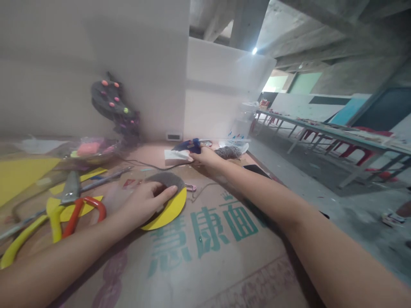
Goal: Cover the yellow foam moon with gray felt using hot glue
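Note:
My left hand is closed on a round disc, half yellow card and half grey, with the thumb across its face and the other fingertips partly hidden. At the back of the work surface, my right hand is closed round a blue glue gun, blurred. The gun's nozzle points left over a small white box, and a dark cord runs off to the left. Just beyond the disc lies a pink safety pin. Grey yarn sits right of my right hand.
Red and yellow-handled pliers or snips lie left of my left arm among yellow card scraps. A dark crescent ornament with coloured beads stands at the back wall. Printed cardboard covers the surface. Beyond its right edge are a long table and red stools.

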`<state>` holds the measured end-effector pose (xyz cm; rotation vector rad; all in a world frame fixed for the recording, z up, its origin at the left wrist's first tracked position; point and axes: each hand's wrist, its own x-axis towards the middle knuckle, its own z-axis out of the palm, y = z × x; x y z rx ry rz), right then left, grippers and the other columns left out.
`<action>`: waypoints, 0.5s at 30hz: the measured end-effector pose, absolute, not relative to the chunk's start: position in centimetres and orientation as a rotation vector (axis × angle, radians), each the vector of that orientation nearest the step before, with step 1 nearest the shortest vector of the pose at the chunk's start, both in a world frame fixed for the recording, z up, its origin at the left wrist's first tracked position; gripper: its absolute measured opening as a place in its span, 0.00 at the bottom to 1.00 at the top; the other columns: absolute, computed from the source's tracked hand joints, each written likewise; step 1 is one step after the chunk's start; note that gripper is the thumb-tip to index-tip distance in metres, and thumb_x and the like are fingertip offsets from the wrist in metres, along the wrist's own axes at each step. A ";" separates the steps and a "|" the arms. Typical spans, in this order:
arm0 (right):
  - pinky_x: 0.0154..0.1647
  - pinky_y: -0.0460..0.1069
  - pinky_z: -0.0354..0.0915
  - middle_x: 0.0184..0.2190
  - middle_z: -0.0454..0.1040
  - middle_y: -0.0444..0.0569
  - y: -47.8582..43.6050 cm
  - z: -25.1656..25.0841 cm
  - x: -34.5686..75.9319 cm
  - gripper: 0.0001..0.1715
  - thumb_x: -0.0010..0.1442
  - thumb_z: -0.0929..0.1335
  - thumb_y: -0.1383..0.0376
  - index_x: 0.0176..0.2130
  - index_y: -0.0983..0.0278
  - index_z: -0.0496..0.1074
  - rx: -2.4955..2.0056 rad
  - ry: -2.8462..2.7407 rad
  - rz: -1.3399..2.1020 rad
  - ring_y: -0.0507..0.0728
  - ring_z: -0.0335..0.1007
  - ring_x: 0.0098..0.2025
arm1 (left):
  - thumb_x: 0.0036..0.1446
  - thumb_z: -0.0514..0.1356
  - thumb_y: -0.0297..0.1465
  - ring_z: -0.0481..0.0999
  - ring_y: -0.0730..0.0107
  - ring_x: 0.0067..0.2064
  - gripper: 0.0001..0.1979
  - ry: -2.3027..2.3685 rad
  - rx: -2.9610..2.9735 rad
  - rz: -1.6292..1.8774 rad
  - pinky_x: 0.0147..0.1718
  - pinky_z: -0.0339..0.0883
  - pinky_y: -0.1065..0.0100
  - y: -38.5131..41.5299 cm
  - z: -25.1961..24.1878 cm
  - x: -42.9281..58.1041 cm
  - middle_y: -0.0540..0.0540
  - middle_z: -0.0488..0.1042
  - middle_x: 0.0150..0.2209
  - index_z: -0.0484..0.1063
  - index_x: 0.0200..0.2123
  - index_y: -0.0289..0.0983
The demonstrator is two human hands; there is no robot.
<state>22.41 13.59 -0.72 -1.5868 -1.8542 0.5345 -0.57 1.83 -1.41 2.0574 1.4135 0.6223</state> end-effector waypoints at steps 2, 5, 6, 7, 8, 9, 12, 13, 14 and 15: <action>0.27 0.46 0.63 0.22 0.73 0.47 12.7 -0.3 22.9 0.18 0.55 0.68 0.57 0.39 0.68 0.72 -1.581 -1.834 0.556 0.53 0.68 0.23 | 0.53 0.51 0.55 0.65 0.69 0.22 0.26 1.415 2.024 0.606 0.19 0.51 0.70 1.8 -1.4 -0.5 0.50 0.66 0.19 0.65 0.22 0.37; 0.23 0.45 0.61 0.18 0.71 0.47 10.9 0.5 23.5 0.17 0.55 0.68 0.55 0.33 0.69 0.74 -1.547 -1.809 0.602 0.52 0.66 0.20 | 0.52 0.50 0.55 0.65 0.69 0.21 0.26 1.407 1.981 0.607 0.18 0.50 0.70 1.7 -1.5 -0.6 0.50 0.66 0.19 0.65 0.23 0.37; 0.22 0.45 0.61 0.19 0.72 0.48 10.0 0.7 23.6 0.17 0.55 0.67 0.55 0.34 0.68 0.75 -1.521 -1.803 0.624 0.52 0.67 0.21 | 0.52 0.50 0.55 0.64 0.69 0.21 0.26 1.403 1.986 0.624 0.18 0.50 0.70 1.7 -1.6 -0.6 0.50 0.65 0.18 0.64 0.22 0.37; 0.23 0.45 0.61 0.22 0.74 0.48 9.1 1.0 23.6 0.17 0.55 0.67 0.56 0.36 0.68 0.75 -1.491 -1.797 0.647 0.52 0.68 0.22 | 0.53 0.50 0.55 0.64 0.70 0.21 0.26 1.393 1.995 0.643 0.19 0.51 0.70 1.8 -1.7 -0.6 0.50 0.65 0.18 0.64 0.22 0.37; 0.25 0.45 0.63 0.26 0.76 0.49 8.1 1.2 23.6 0.17 0.56 0.67 0.57 0.39 0.67 0.75 -1.451 -1.799 0.676 0.51 0.69 0.24 | 0.53 0.51 0.55 0.64 0.70 0.22 0.26 1.388 2.008 0.671 0.19 0.51 0.70 1.8 -1.7 -0.7 0.50 0.65 0.18 0.63 0.21 0.37; 0.27 0.45 0.65 0.32 0.78 0.50 7.0 1.4 23.6 0.16 0.56 0.66 0.59 0.41 0.66 0.74 -1.403 -1.804 0.706 0.51 0.70 0.26 | 0.53 0.51 0.54 0.65 0.70 0.22 0.26 1.372 2.020 0.692 0.20 0.51 0.70 1.8 -1.8 -0.7 0.50 0.66 0.19 0.64 0.21 0.37; 0.31 0.46 0.67 0.35 0.78 0.50 4.2 1.6 23.6 0.16 0.54 0.68 0.61 0.41 0.66 0.75 -1.298 -1.809 0.788 0.51 0.71 0.28 | 0.52 0.52 0.54 0.65 0.69 0.23 0.26 1.356 2.014 0.734 0.20 0.52 0.70 1.9 -1.7 -0.7 0.49 0.67 0.20 0.66 0.21 0.36; 0.32 0.47 0.67 0.30 0.77 0.49 3.5 1.5 23.7 0.15 0.54 0.68 0.61 0.40 0.67 0.75 -1.297 -1.803 0.812 0.51 0.71 0.28 | 0.52 0.52 0.54 0.66 0.69 0.24 0.26 1.349 2.011 0.740 0.21 0.53 0.70 1.9 -1.7 -0.6 0.49 0.68 0.21 0.67 0.22 0.36; 0.32 0.47 0.67 0.27 0.76 0.48 3.0 1.4 23.7 0.14 0.54 0.68 0.61 0.39 0.67 0.76 -1.299 -1.789 0.821 0.52 0.71 0.28 | 0.52 0.53 0.53 0.65 0.69 0.24 0.26 1.348 2.005 0.739 0.21 0.53 0.70 1.9 -1.7 -0.6 0.49 0.68 0.21 0.68 0.22 0.35; 0.32 0.47 0.67 0.26 0.76 0.47 2.6 1.2 23.8 0.14 0.54 0.68 0.61 0.38 0.67 0.76 -1.296 -1.781 0.833 0.52 0.71 0.28 | 0.52 0.53 0.53 0.65 0.69 0.24 0.25 1.337 2.003 0.742 0.21 0.53 0.70 1.9 -1.6 -0.6 0.49 0.69 0.22 0.68 0.22 0.35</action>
